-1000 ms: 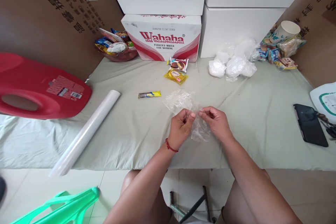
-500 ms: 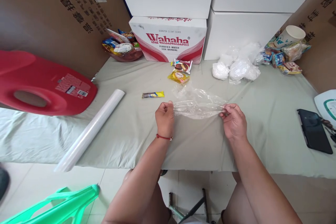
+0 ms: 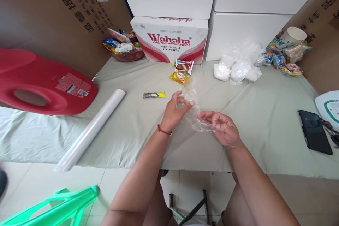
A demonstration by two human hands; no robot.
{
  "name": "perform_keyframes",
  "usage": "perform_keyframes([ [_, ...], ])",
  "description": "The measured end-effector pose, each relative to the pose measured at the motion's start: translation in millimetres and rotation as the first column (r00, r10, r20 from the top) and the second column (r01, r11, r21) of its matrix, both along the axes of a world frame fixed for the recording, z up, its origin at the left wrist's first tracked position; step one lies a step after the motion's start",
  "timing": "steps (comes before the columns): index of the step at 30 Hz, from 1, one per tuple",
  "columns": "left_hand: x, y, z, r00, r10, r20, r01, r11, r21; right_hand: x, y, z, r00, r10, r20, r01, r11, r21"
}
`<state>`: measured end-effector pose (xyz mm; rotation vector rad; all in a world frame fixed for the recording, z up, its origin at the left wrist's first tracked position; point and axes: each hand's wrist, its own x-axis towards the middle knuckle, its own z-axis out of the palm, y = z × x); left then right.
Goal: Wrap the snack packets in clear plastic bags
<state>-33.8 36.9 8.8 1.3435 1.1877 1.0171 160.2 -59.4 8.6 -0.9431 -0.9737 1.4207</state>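
Note:
A clear, crumpled plastic bag [image 3: 194, 122] hangs between my two hands just above the cloth-covered table. My left hand [image 3: 175, 109], with a red cord on its wrist, has its thumb and a curled finger closed at the bag's left side. On the other side, my right hand [image 3: 221, 127] has its fingers bent together around the bag's lower edge. Beyond them lie a yellow-wrapped snack [image 3: 180, 77] and a chocolate pie packet [image 3: 184, 66]. A slim yellow and blue snack bar [image 3: 154, 94] rests to the left of my left hand.
A plastic film roll [image 3: 92, 127] and a red jug [image 3: 47, 84] occupy the left side. At the back are a Wahaba-style red-and-white water carton [image 3: 172, 40], a snack bowl [image 3: 127, 55] and bunched white bags [image 3: 242, 70]. A phone [image 3: 315, 132] lies far right.
My hands have come closer together, and the bag, stretched flat between them before, is now slack and bunched. My left fingers have spread somewhat from their tight pinch.

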Motion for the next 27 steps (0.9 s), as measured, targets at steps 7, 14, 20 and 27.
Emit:
perform_keyframes([
  [7,3,3,-6.4,0.958,0.062,0.281,-0.028,0.992,-0.126,26,-1,-19.3,0.867,-0.497,-0.042,0.471,0.843,-0.258],
  [14,-6,-4,-5.2,0.988,0.038,0.150,-0.034,0.999,-0.031,35,1,2.2,0.571,-0.574,0.587,0.576,0.790,0.212],
  [20,-14,-10,-7.4,0.984,-0.046,0.174,0.051,0.998,-0.023,-12,76,10.0,0.577,-0.239,0.781,0.204,0.968,0.145],
  [27,-43,-3,-16.8,0.942,0.279,0.185,-0.271,0.960,-0.070,-7,107,-1.0,0.789,-0.179,0.588,0.258,0.965,-0.053],
])
